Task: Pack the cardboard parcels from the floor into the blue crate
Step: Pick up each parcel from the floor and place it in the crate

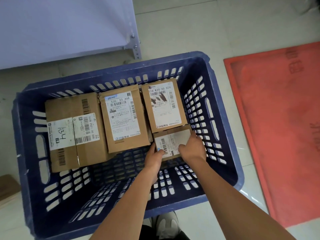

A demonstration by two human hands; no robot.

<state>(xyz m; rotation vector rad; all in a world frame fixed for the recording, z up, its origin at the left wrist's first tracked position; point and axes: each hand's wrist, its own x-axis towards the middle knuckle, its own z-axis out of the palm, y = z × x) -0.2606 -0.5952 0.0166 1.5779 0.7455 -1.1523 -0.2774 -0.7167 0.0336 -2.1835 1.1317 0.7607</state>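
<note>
The blue crate (223, 122) stands on the floor in front of me. Three cardboard parcels lie along its far side: a large one marked A34 (74, 130) at the left, a middle one (123, 118), and a smaller one (163, 105) at the right. A small labelled parcel (171, 141) sits just in front of the right one, near the crate's right wall. My left hand (153, 158) grips its near left corner. My right hand (194, 148) holds its right side, fingers curled over the far right corner.
A red mat (280, 122) lies on the tiled floor to the right of the crate. A white shelf board with a metal bracket (136, 47) is at the upper left. A brown cardboard piece (7, 187) shows at the left edge. My shoes (162, 224) are below the crate.
</note>
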